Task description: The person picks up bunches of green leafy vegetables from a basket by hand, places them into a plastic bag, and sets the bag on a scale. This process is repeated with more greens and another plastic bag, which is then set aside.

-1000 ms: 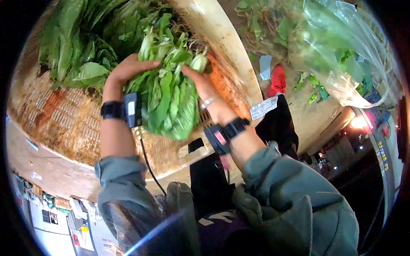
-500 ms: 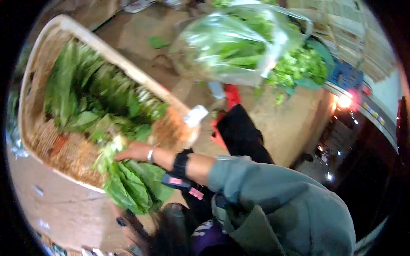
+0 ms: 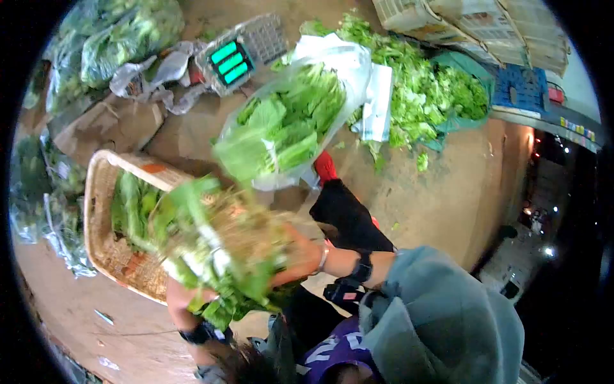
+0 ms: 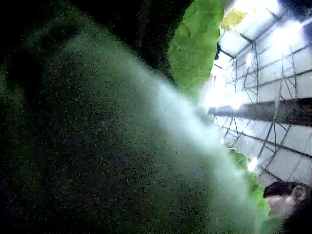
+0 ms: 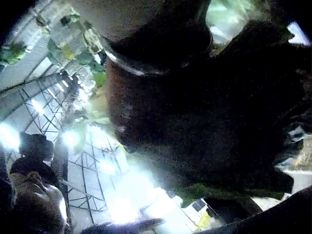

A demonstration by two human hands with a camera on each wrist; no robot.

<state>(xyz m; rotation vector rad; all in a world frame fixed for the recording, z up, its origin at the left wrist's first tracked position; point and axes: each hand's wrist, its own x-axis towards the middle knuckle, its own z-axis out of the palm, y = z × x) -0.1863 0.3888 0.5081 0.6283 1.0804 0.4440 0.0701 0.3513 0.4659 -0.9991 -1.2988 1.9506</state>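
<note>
Both hands hold a bunch of leafy greens (image 3: 220, 259) with pale stems and brown roots, partly blurred in the head view. My left hand (image 3: 185, 297) grips it from the lower left, most of its fingers hidden by leaves. On the other side, my right hand (image 3: 302, 255) holds it near the roots. The bunch overlaps the front of a woven-looking plastic crate (image 3: 94, 217), where more long-leaved greens (image 3: 131, 208) lie. A leaf (image 4: 197, 46) stands close before the left wrist camera. A bracelet (image 5: 141, 71) and the dark, close hand fill much of the right wrist view.
Beyond the crate lies a clear plastic bag (image 3: 339, 105) of greens, near a scale (image 3: 233, 61) with a lit green display. Loose lettuce (image 3: 409, 89) is heaped at the back right. Bagged vegetables (image 3: 128, 38) stand back left. A red shoe (image 3: 325, 168) is on the floor.
The hands have lifted the bunch from the crate and turned it so the roots face up and right. The head view has swung, bringing the scale and bagged vegetables into sight.
</note>
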